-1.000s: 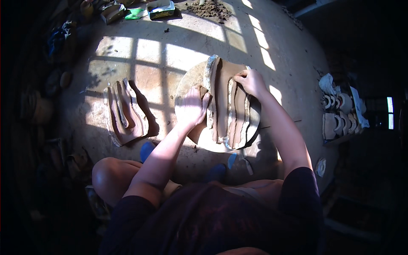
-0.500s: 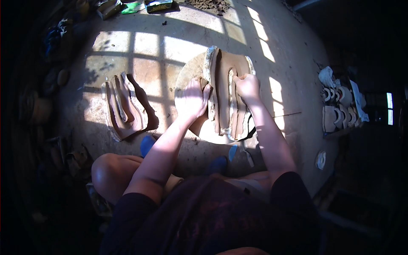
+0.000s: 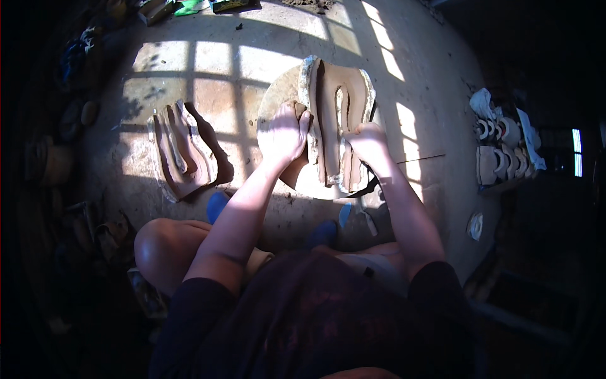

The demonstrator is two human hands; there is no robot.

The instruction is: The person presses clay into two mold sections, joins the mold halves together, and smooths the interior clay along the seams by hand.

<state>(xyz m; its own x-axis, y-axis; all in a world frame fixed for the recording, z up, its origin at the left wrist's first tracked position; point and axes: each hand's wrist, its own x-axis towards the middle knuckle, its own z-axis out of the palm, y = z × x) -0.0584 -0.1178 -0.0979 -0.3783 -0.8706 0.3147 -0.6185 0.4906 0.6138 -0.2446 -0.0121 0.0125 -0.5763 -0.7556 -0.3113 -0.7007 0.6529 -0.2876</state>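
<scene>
A trough-like clay piece (image 3: 356, 82) with raised walls and a narrow U-shaped inner ridge lies on a round board (image 3: 273, 95) before me. My left hand (image 3: 284, 136) rests against the outside of its left wall, its fingers curled round a small brown lump (image 3: 299, 108). My right hand (image 3: 369, 142) is closed in a pinch over the right side of the inner ridge; whatever its fingertips hold is hidden. A second, similar clay piece (image 3: 199, 151) lies on the floor to the left, apart from both hands.
A blue flat scraper (image 3: 344, 215) and a small pale-bladed tool (image 3: 368, 222) lie near my feet. Several curved clay pieces (image 3: 505, 161) stand at the right. Boxes (image 3: 227, 5) and crumbled clay (image 3: 309, 5) are at the far edge. Window light stripes the floor (image 3: 265, 63).
My right hand has moved nearer to me along the inner ridge. My left hand stays against the left wall. The whole view has shifted slightly.
</scene>
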